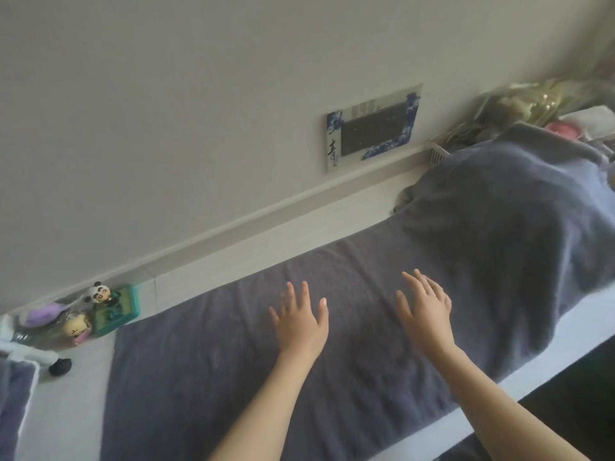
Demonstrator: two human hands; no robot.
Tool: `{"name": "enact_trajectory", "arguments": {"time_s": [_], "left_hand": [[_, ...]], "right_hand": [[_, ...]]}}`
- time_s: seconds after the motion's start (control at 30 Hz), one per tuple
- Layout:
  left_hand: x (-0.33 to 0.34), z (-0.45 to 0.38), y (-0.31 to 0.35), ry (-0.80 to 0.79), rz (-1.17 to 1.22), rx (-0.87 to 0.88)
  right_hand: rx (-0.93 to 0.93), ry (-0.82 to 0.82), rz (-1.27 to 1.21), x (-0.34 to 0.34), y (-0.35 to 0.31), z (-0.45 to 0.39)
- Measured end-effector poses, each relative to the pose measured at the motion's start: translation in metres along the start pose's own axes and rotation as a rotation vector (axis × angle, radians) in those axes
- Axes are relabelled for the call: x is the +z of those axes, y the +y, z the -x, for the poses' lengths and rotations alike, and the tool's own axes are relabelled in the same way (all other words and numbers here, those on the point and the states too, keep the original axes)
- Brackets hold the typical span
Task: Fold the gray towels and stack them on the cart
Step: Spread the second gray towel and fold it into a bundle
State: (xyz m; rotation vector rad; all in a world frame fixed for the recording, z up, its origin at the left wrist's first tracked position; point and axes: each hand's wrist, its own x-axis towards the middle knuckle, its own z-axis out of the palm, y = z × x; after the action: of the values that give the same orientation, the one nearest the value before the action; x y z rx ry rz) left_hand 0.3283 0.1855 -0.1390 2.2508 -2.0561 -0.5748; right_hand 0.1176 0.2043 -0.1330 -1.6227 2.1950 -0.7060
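A long gray towel lies spread flat along the white table, reaching from the left part to the right. My left hand and my right hand lie side by side on its middle, palms down with fingers straight and spread. More gray towel is heaped in a rumpled mound at the right end, draping over the table's front edge. Another piece of gray fabric shows at the far left edge. No cart is in view.
Small toys, a panda figure among them, and a green box stand against the wall at the left. A blue-patterned picture hangs on the wall. Bags and clutter pile up at the far right. The table's front edge runs diagonally.
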Motion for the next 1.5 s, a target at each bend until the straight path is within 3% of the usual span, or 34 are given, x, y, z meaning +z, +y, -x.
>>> {"name": "enact_trajectory", "arguments": {"time_s": [0.2, 0.3, 0.57, 0.73, 0.87, 0.97, 1.2, 1.3, 1.5], "left_hand": [[-0.011, -0.033, 0.136, 0.132, 0.143, 0.204], [-0.017, -0.051, 0.215, 0.117, 0.146, 0.294], [-0.019, -0.100, 0.388, 0.228, 0.188, 0.524], [-0.020, -0.131, 0.471, 0.275, 0.201, 0.635], [-0.010, -0.159, 0.533, 0.218, 0.178, 0.791], [-0.001, -0.177, 0.569, 0.089, 0.091, 0.842], [0.017, -0.188, 0.604, -0.159, -0.189, 0.835], [0.019, -0.187, 0.601, -0.115, -0.134, 0.848], [-0.024, -0.175, 0.581, -0.143, 0.282, 0.767]], "right_hand": [[-0.007, 0.215, -0.180, -0.092, 0.058, -0.066], [0.007, 0.308, -0.239, -0.145, 0.093, -0.098], [0.145, 0.457, -0.149, -0.235, 0.193, -0.182], [0.296, 0.306, -0.083, -0.255, 0.247, -0.233], [0.423, 0.050, -0.056, -0.255, 0.289, -0.265], [0.482, -0.107, -0.055, -0.249, 0.312, -0.272], [0.486, -0.159, -0.059, -0.246, 0.333, -0.269], [0.439, -0.014, -0.162, -0.253, 0.335, -0.262], [0.248, 0.289, -0.301, -0.289, 0.291, -0.242]]}}
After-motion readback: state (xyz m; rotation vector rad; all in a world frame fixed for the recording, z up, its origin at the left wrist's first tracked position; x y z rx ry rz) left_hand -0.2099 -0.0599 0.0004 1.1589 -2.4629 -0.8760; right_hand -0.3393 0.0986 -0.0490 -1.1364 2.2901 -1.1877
